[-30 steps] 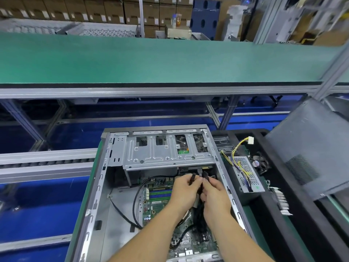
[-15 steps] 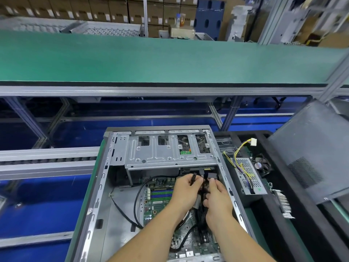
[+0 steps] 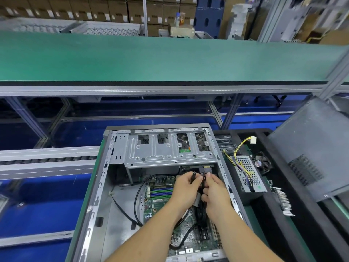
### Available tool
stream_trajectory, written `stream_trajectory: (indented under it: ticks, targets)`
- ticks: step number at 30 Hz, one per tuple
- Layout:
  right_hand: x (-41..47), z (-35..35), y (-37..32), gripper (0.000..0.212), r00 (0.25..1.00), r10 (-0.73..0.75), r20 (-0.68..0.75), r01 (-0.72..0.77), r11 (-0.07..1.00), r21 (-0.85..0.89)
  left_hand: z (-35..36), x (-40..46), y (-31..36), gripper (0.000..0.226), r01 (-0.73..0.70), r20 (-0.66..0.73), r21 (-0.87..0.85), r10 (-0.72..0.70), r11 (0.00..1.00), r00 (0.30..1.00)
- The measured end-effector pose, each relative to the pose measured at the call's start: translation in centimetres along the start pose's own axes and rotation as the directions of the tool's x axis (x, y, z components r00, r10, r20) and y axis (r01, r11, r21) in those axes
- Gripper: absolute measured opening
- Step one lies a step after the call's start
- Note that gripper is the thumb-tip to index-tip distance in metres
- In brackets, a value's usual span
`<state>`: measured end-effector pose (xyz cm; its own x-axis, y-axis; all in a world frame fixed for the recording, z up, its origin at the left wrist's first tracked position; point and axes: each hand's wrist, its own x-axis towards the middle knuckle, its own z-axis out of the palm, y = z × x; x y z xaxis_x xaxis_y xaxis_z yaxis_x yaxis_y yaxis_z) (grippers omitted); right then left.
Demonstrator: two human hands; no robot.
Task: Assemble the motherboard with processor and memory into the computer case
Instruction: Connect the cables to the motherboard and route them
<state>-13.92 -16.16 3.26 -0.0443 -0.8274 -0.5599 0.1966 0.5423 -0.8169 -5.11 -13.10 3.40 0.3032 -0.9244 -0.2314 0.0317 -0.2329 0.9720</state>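
An open grey computer case (image 3: 98,190) lies on its side in front of me. The green motherboard (image 3: 160,203) sits inside it, with green and blue memory slots on its left part. A metal drive cage (image 3: 166,154) spans the far end of the case. Just below the cage, my left hand (image 3: 186,190) pinches a thin black cable connector (image 3: 193,176). My right hand (image 3: 214,195) grips another black connector (image 3: 203,175) close beside it. Both hands hide the middle of the board.
A black cable (image 3: 137,197) loops along the board's left edge. Right of the case, a power supply (image 3: 249,176) with yellow wires, a small fan (image 3: 261,163) and a slot card (image 3: 283,201) lie in a black foam tray. A grey side panel (image 3: 311,148) leans at the right. A green conveyor (image 3: 170,57) runs behind.
Both hands have shifted slightly up toward the drive cage with the connectors; the view has moved a little.
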Motion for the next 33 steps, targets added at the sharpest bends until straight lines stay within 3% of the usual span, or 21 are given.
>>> stream_trajectory:
  ticks: [5, 10, 12, 15, 18, 21, 25, 30, 33]
  targets:
    - [-0.4, 0.0, -0.2, 0.027, 0.999, -0.015, 0.034, 0.015, 1.0, -0.002, -0.1, -0.1, 0.0, 0.016, -0.017, 0.001, 0.022, 0.017, 1.0, 1.0]
    - [-1.3, -0.4, 0.8, 0.02, 0.98, -0.144, -0.136, 0.091, 0.937, -0.336, -0.1, -0.1, -0.1, 0.016, -0.033, -0.016, 0.049, 0.033, 0.998, 0.999]
    - [-1.7, -0.5, 0.9, 0.023, 0.973, -0.19, -0.131, 0.123, 0.907, -0.404, -0.1, -0.2, 0.0, 0.021, -0.058, -0.04, 0.066, 0.061, 0.996, 0.997]
    - [-2.7, 0.2, 0.8, 0.027, 0.967, -0.245, -0.071, 0.203, 0.907, -0.368, -0.2, -0.5, 0.4, 0.028, -0.115, -0.041, 0.069, 0.118, 0.991, 0.992]
    - [-3.1, 0.4, 0.6, 0.032, 0.965, -0.245, -0.09, 0.207, 0.928, -0.308, -0.5, -0.9, 1.3, 0.032, -0.156, 0.026, -0.063, 0.158, 0.986, 0.987]
    - [-2.8, 0.1, 0.4, 0.033, 0.967, -0.244, -0.072, 0.221, 0.946, -0.239, -0.5, -1.1, 1.6, 0.009, -0.174, 0.035, -0.048, 0.176, 0.984, 0.984]
    - [-2.8, -0.2, 0.4, 0.02, 0.965, -0.259, -0.052, 0.244, 0.948, -0.203, -0.3, -0.8, 1.1, 0.01, -0.105, -0.045, 0.002, 0.105, 0.995, 0.993]
    - [-2.6, -0.2, 0.5, 0.024, 0.98, -0.197, -0.007, 0.195, 0.974, -0.114, -0.3, -0.7, 1.1, 0.015, -0.024, -0.051, -0.111, 0.018, 0.993, 0.999]
    - [-2.7, 0.0, 0.7, 0.023, 0.975, -0.214, -0.058, 0.204, 0.969, -0.141, -0.2, -0.7, 1.0, 0.014, -0.034, -0.04, -0.073, 0.031, 0.997, 0.999]
